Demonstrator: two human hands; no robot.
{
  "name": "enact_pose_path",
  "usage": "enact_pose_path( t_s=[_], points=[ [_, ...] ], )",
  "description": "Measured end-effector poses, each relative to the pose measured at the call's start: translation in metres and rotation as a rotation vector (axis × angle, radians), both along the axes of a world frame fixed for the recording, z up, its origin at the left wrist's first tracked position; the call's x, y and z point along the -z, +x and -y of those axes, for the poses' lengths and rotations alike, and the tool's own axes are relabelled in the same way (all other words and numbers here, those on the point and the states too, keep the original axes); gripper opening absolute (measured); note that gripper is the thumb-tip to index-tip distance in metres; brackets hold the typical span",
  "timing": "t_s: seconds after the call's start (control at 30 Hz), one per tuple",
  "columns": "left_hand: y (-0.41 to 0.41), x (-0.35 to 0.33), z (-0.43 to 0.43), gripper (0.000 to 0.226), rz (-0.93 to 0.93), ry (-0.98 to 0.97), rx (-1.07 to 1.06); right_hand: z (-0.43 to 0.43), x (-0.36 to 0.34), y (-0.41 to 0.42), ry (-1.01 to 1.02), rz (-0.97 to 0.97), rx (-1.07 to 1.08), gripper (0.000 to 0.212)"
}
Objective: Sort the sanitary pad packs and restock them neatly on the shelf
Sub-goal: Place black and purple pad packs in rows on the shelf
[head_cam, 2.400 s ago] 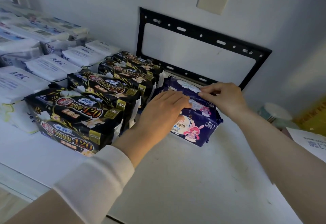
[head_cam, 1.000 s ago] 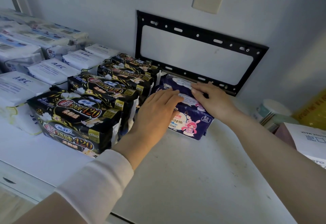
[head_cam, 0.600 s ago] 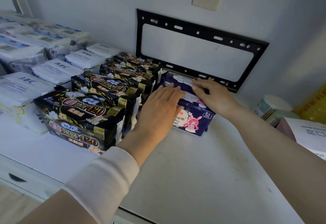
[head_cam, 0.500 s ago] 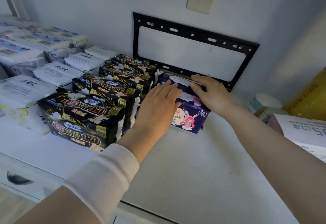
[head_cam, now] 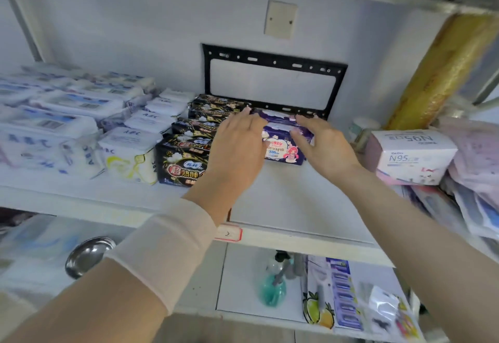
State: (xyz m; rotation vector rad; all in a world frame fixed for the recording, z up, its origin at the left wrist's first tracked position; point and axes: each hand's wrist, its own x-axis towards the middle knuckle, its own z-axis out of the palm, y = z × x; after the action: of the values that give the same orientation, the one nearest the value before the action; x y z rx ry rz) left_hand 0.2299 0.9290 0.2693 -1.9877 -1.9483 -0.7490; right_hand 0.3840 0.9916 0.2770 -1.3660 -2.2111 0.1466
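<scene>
Both hands are reaching in over the white shelf (head_cam: pixel 283 202), where a purple pack (head_cam: pixel 282 141) with a pink cartoon figure on its front is lying flat near the back wall, just below a black metal bracket (head_cam: pixel 272 59). The left hand (head_cam: pixel 240 140) is lying flat with its fingers straight and close together, covering the pack's left end and the edge of the row of black packs (head_cam: pixel 186 153) right beside it. The right hand (head_cam: pixel 321 145) is spreading wide and relaxed over the pack's right end, gripping nothing; the picture is too blurred to tell whether either palm is actually pressing on the wrapper. Left of the black row, white ABC packs (head_cam: pixel 129 151) are sitting in rows of their own, with more pale packs blurring off beyond them. To the right, an N95 mask box (head_cam: pixel 413 153) is resting on a heap of soft packets, and a gold roll (head_cam: pixel 442 70) is leaning against the wall behind it. A red-edged label (head_cam: pixel 228 233) is sticking to the shelf's front lip, and a steel bowl (head_cam: pixel 86 255) is showing on the level below.
</scene>
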Motion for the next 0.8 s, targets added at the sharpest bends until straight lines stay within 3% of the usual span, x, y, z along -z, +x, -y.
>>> enact_pose_path(
  t_s=[0.43,0.8],
  points=[
    [-0.026,0.026,0.124,0.040,-0.049,-0.072,-0.005,0.145,0.039,-0.012,0.064,0.074,-0.006,0.044],
    [-0.059,0.162,0.209,0.041,0.007,-0.343,0.022,0.239,0.200,0.000,-0.119,0.005,-0.039,0.042]
  ],
)
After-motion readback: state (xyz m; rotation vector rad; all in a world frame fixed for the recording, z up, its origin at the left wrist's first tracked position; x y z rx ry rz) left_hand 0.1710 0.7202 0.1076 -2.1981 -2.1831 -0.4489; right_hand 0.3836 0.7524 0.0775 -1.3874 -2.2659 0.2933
